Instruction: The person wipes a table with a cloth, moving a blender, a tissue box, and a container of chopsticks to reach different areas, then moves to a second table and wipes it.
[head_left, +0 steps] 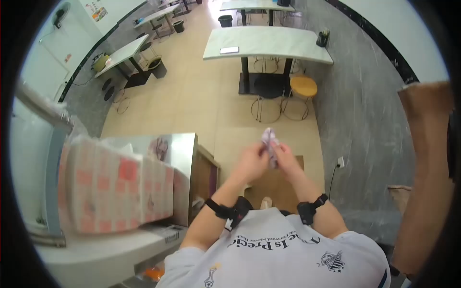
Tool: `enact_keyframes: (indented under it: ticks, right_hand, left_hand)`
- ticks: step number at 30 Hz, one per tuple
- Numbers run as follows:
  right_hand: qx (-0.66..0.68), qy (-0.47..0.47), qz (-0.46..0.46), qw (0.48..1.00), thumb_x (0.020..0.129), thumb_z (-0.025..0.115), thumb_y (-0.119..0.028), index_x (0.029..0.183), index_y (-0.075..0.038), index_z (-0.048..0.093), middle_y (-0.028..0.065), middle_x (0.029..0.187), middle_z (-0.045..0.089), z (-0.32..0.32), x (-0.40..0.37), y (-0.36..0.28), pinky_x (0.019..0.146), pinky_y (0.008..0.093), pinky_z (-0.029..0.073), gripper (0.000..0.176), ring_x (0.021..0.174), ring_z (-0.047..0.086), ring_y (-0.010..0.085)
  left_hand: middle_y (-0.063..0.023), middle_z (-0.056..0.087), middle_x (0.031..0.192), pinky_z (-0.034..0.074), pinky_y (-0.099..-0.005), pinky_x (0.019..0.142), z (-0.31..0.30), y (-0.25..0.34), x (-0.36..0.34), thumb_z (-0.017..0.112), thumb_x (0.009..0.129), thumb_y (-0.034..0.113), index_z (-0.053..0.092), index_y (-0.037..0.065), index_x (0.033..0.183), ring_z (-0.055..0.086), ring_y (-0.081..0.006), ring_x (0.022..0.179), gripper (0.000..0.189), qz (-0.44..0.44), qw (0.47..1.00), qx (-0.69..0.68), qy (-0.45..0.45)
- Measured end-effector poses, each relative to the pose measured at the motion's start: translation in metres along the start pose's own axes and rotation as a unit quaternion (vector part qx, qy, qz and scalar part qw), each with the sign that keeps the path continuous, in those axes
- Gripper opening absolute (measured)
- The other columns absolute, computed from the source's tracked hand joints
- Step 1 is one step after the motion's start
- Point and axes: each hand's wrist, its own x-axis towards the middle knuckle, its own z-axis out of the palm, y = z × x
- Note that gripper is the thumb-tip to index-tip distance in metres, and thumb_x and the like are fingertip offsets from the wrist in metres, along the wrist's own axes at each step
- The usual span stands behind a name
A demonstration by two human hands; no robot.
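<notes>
Both my hands are raised in front of my chest and meet on a small crumpled pale lilac piece of cloth or paper [269, 138]. My left hand [252, 161] pinches its left side. My right hand [287, 161] grips its right side, and the top of the piece sticks up above my fingers. Each wrist wears a black strap. What the piece is exactly I cannot tell.
A stack of pink-patterned packs [110, 187] lies on a steel counter [180, 149] at my left. Ahead stand a marble table [269, 43] with a phone [229, 50], a black stool and a wooden stool [303, 86]. A grey wall [365, 110] runs along the right.
</notes>
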Motion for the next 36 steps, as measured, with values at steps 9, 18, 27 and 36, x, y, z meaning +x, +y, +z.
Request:
enact_keyframes:
  ticks: [9,18,27,36]
  right_hand:
    - [0.043,0.101,0.011,0.994,0.092,0.066,-0.009,0.121,-0.004,0.064,0.0055,0.108,0.070,-0.033,0.142,-0.064,0.084,0.0336,0.055,0.029,0.097,0.066,0.0162]
    - [-0.079,0.221,0.070,0.970,0.092,0.065,-0.007,0.131,-0.001,0.057,0.0105,0.122,0.067,-0.093,0.318,-0.079,0.097,0.0402,0.054,0.040,0.114,0.064,0.0246]
    - [0.080,0.388,-0.079,0.915,0.094,0.060,-0.005,0.132,0.001,0.056,0.0113,0.122,0.066,-0.179,0.420,-0.153,0.097,0.0380,0.052,0.039,0.112,0.065,0.0246]
    - [-0.184,0.544,-0.157,0.804,0.094,0.066,-0.015,0.135,0.001,0.057,0.0143,0.123,0.068,-0.221,0.578,-0.281,0.094,0.0366,0.051,0.045,0.111,0.065,0.0252]
  left_hand:
    - [-0.0071,0.070,0.119,0.054,-0.0326,0.092,-0.067,-0.060,0.153,0.064,0.097,0.019,0.061,0.006,0.136,0.066,-0.0148,0.106,0.042,0.113,0.935,-0.275,-0.196]
    - [-0.0074,0.073,0.110,0.056,-0.0333,0.083,-0.206,-0.129,0.315,0.073,0.091,0.029,0.068,0.007,0.121,0.068,-0.0185,0.092,0.038,0.058,0.994,-0.091,0.008]
    - [-0.0170,0.069,0.118,0.052,-0.0440,0.096,-0.343,-0.126,0.510,0.079,0.082,0.029,0.064,0.006,0.123,0.064,-0.0339,0.113,0.049,0.117,0.980,0.106,0.117]
    - [-0.0143,0.056,0.137,0.047,-0.0465,0.104,-0.405,-0.144,0.764,0.085,0.074,0.027,0.047,0.005,0.142,0.053,-0.0324,0.128,0.081,0.069,0.938,0.330,0.080]
